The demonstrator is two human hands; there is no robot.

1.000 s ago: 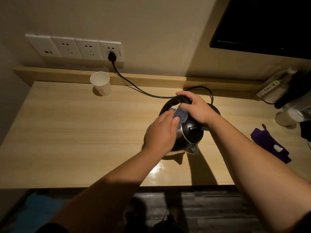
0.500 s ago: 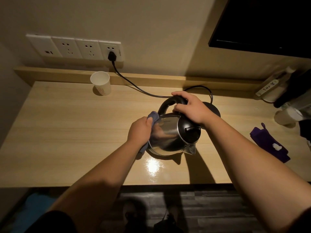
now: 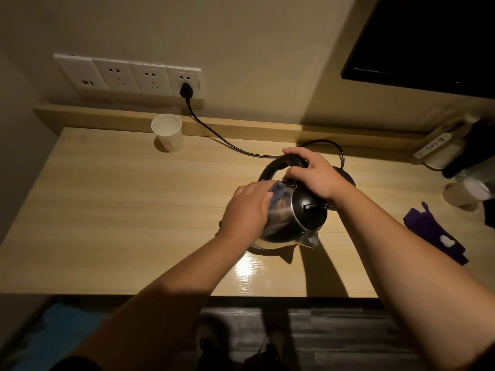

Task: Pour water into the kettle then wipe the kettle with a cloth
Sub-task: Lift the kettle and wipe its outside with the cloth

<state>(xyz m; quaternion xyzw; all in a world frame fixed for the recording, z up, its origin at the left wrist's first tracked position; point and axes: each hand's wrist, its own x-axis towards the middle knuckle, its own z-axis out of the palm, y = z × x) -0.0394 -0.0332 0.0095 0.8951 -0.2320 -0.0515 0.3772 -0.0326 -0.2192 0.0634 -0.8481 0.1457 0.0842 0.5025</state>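
Right hand (image 3: 314, 174) grips the kettle (image 3: 288, 220) handle; left hand (image 3: 246, 210) fingers press the cloth (image 3: 358, 190) on it; no legible writing

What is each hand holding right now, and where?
Right hand grips the kettle by its black handle. Left hand holds the cloth, pressed against the kettle's steel side.

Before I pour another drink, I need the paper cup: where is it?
In the head view the paper cup stands upright at the back left of the table, below the wall sockets, well left of the kettle and clear of both hands.
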